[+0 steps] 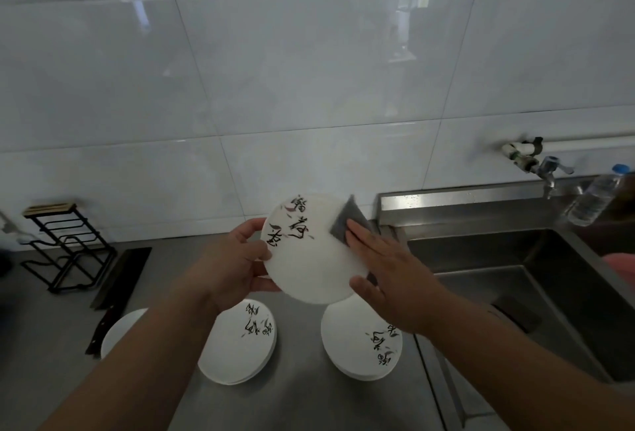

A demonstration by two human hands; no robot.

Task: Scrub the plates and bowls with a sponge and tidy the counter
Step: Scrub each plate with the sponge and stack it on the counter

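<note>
My left hand (237,264) grips the left rim of a white plate (309,265) with black brush lettering, held tilted above the counter. With straight fingers, my right hand (388,272) presses a grey sponge (347,221) flat against the plate's upper right face. Below them on the steel counter (302,403) rest a stack of white plates (240,348) at the middle and another stack (360,344) to its right. Part of a third white dish (120,331) shows at the left, half hidden by my left forearm.
A steel sink (536,276) lies to the right, with a wall tap (546,169) over it and a clear water bottle (594,200) beside it. A black wire rack (65,245) stands at the back left. A dark cleaver (117,286) lies next to it.
</note>
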